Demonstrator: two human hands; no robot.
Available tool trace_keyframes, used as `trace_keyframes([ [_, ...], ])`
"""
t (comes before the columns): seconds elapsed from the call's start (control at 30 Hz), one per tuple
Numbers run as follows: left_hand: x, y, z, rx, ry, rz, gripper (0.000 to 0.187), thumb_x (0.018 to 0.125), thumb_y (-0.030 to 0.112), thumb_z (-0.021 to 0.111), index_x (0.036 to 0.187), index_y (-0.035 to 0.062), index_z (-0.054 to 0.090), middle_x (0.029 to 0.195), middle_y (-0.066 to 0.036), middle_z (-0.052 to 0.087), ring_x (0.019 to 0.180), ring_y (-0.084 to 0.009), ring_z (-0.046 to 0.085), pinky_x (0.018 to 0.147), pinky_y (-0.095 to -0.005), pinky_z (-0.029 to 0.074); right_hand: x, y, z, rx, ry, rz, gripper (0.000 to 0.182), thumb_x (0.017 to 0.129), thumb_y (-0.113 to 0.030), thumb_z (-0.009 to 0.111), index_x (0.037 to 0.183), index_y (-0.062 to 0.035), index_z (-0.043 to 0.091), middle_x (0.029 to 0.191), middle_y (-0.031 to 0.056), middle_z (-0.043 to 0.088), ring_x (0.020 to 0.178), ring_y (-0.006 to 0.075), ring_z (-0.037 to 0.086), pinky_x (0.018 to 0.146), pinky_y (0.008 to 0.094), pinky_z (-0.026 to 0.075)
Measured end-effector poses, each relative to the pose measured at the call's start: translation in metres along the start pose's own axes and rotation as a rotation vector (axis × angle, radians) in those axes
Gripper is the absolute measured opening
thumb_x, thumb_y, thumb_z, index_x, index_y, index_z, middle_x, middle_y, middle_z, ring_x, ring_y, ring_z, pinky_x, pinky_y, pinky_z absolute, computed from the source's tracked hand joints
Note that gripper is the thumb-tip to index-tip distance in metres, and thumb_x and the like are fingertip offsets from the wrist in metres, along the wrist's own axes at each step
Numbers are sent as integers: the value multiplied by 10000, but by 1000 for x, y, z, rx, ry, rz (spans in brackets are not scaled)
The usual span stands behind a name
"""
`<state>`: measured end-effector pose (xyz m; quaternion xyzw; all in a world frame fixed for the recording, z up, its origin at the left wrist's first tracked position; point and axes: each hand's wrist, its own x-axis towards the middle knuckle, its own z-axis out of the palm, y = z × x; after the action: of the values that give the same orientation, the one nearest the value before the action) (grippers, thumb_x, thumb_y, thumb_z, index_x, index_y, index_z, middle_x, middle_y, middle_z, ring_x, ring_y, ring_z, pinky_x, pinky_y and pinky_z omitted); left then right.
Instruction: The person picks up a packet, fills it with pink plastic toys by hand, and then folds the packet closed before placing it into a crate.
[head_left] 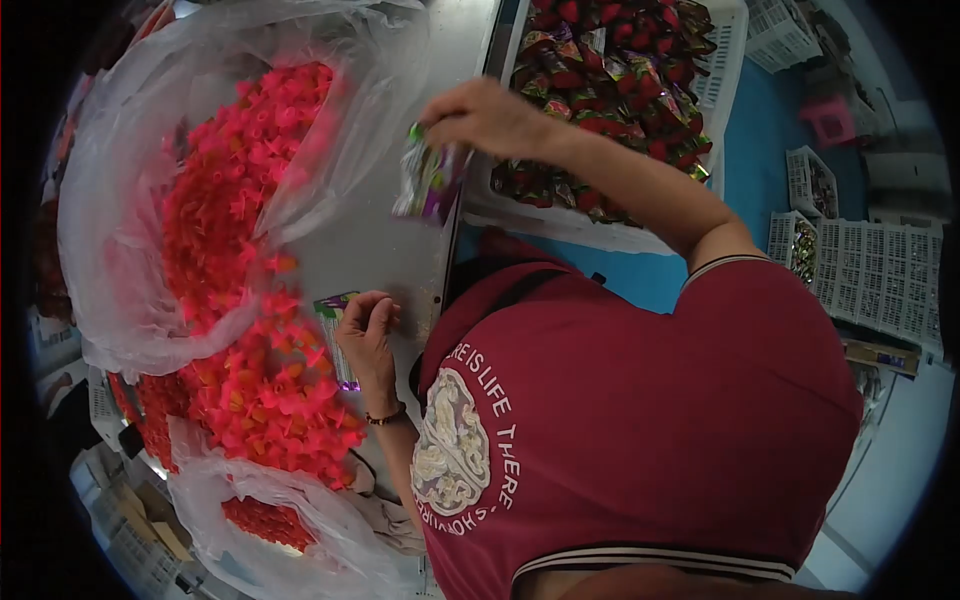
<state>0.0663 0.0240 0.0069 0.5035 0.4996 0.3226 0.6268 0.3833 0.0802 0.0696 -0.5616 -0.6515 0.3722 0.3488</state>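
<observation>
My right hand [480, 118] pinches the top of a shiny silver, purple and green packet [430, 185], which hangs over the metal table [345, 250]. Lower in the view, my left hand [368, 335] has curled fingers with the thumb pressed near them; what they hold, if anything, is too small to name. Partly under that hand lies a second green and purple packet [338, 322]. Beside it, to the left, spreads a heap of bright pink-red plastic pieces [270, 400], some with orange parts.
A large clear plastic bag [110, 220] of red pieces stands at the left, a smaller bag [330, 530] below it. At the top, a white crate [730, 90] holds many red and dark packets. More baskets [880, 275] and a pink stool [828, 120] are at the right.
</observation>
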Motion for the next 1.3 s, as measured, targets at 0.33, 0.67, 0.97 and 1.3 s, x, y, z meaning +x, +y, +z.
trace_keyframes([
  [0.33, -31, -30, -27, 281, 483, 285, 95, 891, 28, 594, 970, -15, 622, 857, -65, 629, 710, -136, 582, 640, -236, 469, -155, 166, -231, -1572, 568, 25, 92, 848, -140, 557, 909, -91, 607, 810, 83, 636, 841, 279, 628, 649, 397, 517],
  [0.67, -23, -30, -28, 1075, 517, 278, 238, 784, 136, 681, 978, 61, 565, 962, -123, 542, 917, -320, 546, 755, -423, 478, -194, 249, -245, -1397, -31, 522, 247, 900, -250, 487, 987, -48, 599, 933, 223, 631, 891, 422, 587, 727, 497, 471],
  [0.97, -15, -39, -26, 1203, 546, 249, 199, 786, 111, 655, 950, 59, 555, 905, -125, 550, 872, -316, 571, 683, -403, 499, 68, 7, 69, -482, -196, -456, 191, 853, -67, 546, 1026, -23, 617, 990, 147, 636, 904, 348, 606, 783, 406, 482],
  [1.3, -6, -45, -26, 1069, 701, 251, 130, 809, 98, 625, 904, 63, 543, 871, -128, 550, 798, -331, 582, 655, -425, 489, 120, -15, 252, -478, -348, -606, 218, 781, -110, 621, 989, -49, 616, 952, 121, 598, 929, 324, 575, 778, 405, 469],
])
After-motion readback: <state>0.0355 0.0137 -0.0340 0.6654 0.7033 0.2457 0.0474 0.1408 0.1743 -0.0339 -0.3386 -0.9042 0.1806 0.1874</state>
